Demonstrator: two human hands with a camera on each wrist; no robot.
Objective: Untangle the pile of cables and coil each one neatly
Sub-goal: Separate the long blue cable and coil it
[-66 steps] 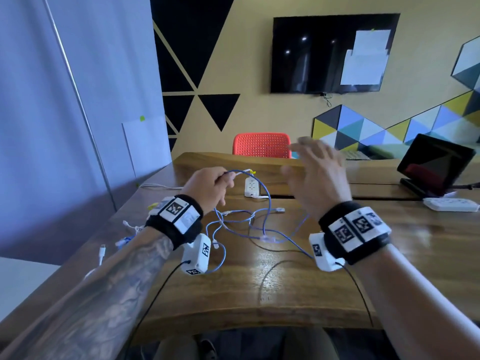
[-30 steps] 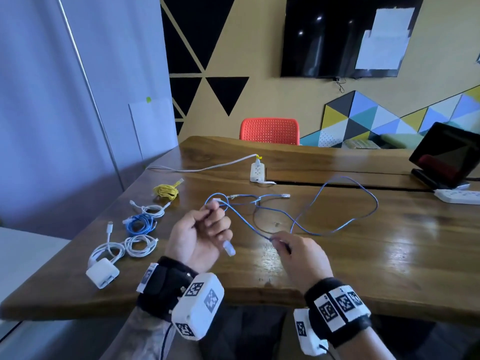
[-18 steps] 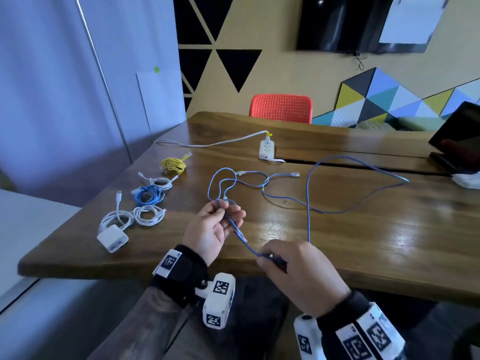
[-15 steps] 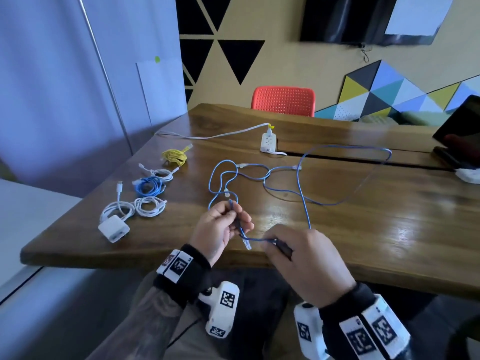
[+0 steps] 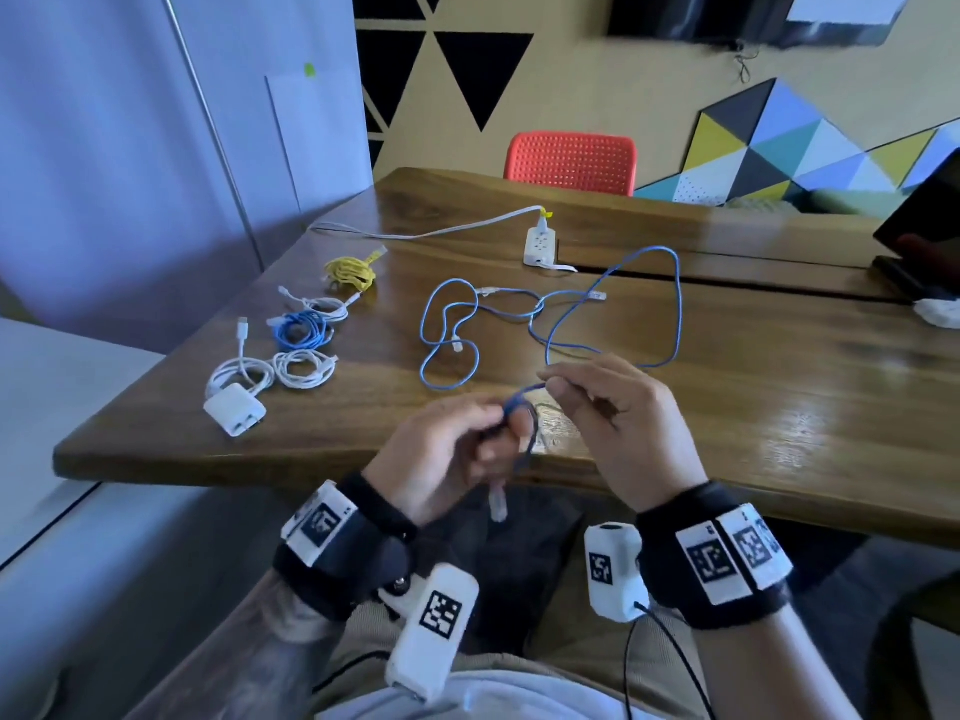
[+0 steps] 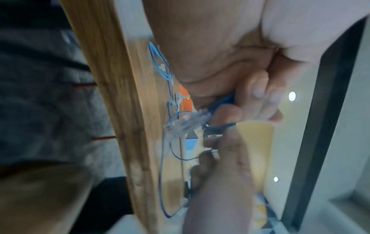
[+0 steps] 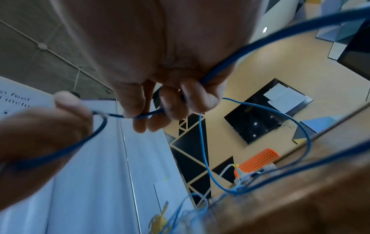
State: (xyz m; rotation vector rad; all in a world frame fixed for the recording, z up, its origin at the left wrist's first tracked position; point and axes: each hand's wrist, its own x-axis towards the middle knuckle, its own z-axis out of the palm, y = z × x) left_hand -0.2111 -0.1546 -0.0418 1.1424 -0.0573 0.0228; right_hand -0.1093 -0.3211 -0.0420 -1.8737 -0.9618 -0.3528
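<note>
A thin blue cable [image 5: 675,304] sprawled in loose, crossing loops over the middle of the bench, one clear plug [image 5: 497,504] dangling below the near edge; at the left lay neat coils: a yellow cable [image 5: 350,272], a small white cable [image 5: 324,305], a blue coil [image 5: 301,328], two white coils [image 5: 304,368] beside a white charger [image 5: 235,415].

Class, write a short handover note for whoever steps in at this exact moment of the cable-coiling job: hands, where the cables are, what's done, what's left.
Left hand: grips the start of a coil in the blue network cable, its clear plug hanging below the fingers.
Right hand: pinches the same cable just past the left, feeding it in.
Rest of that cable lies in loose loops on the table, possibly crossed with a second light blue cable.
Done: yellow coil, blue coil, white coils and white charger at the table's left.
Left: finish winding this cable, then coil any remaining one.
</note>
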